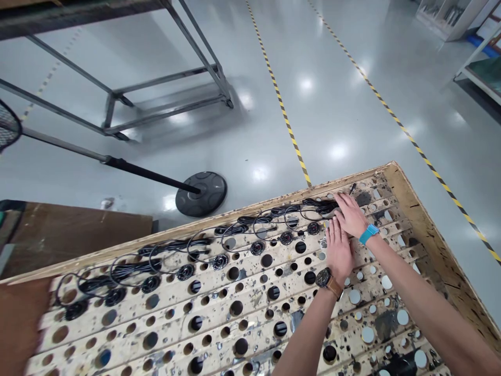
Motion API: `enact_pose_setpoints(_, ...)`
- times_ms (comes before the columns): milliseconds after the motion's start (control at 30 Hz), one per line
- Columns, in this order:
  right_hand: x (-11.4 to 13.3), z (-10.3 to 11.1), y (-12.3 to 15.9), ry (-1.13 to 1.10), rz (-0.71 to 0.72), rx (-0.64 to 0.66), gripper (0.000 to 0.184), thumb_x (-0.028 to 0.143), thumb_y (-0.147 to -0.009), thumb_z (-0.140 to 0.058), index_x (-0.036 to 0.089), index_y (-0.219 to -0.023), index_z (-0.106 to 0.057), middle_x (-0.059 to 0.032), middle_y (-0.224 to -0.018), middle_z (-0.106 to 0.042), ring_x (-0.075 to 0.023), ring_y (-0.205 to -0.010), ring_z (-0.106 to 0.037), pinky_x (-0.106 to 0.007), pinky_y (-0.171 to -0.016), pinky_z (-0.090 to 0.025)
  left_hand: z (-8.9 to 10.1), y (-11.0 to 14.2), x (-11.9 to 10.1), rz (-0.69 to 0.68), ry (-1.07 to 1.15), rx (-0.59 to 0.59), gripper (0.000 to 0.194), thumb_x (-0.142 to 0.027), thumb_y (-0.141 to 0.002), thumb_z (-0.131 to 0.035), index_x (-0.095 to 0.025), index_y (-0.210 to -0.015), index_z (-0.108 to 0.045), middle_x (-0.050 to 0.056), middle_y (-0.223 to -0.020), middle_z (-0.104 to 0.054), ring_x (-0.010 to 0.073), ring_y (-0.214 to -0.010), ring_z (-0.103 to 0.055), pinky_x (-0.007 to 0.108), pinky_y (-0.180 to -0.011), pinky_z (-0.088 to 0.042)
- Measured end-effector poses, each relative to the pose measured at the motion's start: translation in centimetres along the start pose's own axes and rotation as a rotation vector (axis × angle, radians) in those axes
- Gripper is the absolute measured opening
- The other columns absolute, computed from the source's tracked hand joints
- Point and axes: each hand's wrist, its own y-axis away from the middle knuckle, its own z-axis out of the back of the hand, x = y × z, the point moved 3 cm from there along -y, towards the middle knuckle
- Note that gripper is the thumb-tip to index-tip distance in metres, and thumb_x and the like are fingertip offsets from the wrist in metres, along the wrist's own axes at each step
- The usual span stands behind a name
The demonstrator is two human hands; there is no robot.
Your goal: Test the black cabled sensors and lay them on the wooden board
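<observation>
My left hand [340, 253], with a watch on its wrist, lies palm down on the perforated wooden board [254, 292], fingers stretched. Just beyond it my right hand [351, 216], wearing a blue wristband, reaches over the right end of a coiled black cable [323, 207], fingers extended; its thumb side is close to my left fingertips. What lies under the palms is hidden. Left of my left fingers sits a small round black part [313, 228] on a cable. Several similar round parts [220, 261] with bundled cables [164, 245] form a row along the board's far side.
A raised wooden edge [426, 224] borders the board. Past it, a black round stand base [201, 193] with a pole and a metal-framed table [168, 109] stand on the grey floor. Yellow-black tape lines [285, 115] cross the floor. A brown surface [23, 313] covers the board's left end.
</observation>
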Motion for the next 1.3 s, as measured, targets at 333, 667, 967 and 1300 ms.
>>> enact_pose_setpoints(333, -0.2, 0.3, 8.9, -0.168, -0.222, -0.246, 0.049, 0.033, -0.099, -0.036, 0.023, -0.146, -0.044, -0.0142, -0.145, -0.048, -0.0303, -0.141, -0.038, -0.058, -0.116, -0.037, 2.9, 2.5, 4.2, 0.098, -0.079, -0.032, 0.067, -0.023, -0.095, -0.042, -0.012, -0.158, -0.019, 0.019, -0.166, -0.016, 0.0314, -0.156, -0.007, 0.062, -0.124, -0.02)
enact_pose_setpoints(667, 12.4, -3.4, 23.0, -0.508, -0.357, -0.064, 0.031, 0.033, -0.098, -0.047, 0.035, -0.125, -0.062, -0.0077, -0.113, -0.067, -0.0302, -0.11, -0.061, -0.055, -0.092, -0.054, 11.1, 13.8, 9.1, 0.24, 0.24, -0.072, 0.031, -0.029, -0.099, -0.043, -0.022, -0.122, -0.062, 0.013, -0.122, -0.067, 0.0252, -0.121, -0.06, 0.045, -0.103, -0.05)
enact_pose_setpoints(967, 27.0, -8.5, 29.4, -0.529, -0.049, 0.195, 0.032, 0.021, -0.095, -0.049, 0.033, -0.121, -0.062, -0.0054, -0.098, -0.068, -0.0273, -0.092, -0.063, -0.052, -0.084, -0.057, 22.9, 33.1, 21.7, 0.46, -0.031, -0.178, 0.021, -0.034, -0.095, -0.05, -0.024, -0.104, -0.066, 0.008, -0.099, -0.07, 0.0256, -0.096, -0.066, 0.044, -0.089, -0.054)
enact_pose_setpoints(1300, 37.0, -13.1, 28.6, -0.381, 0.056, 0.346, 0.021, 0.03, -0.091, -0.066, 0.021, -0.109, -0.061, -0.007, -0.104, -0.063, -0.0254, -0.102, -0.056, -0.044, -0.089, -0.052, 28.0, 40.6, 28.0, 0.422, -0.018, -0.206, 0.039, -0.023, -0.1, -0.034, -0.021, -0.137, -0.049, 0.013, -0.138, -0.056, 0.0255, -0.136, -0.048, 0.051, -0.115, -0.04)
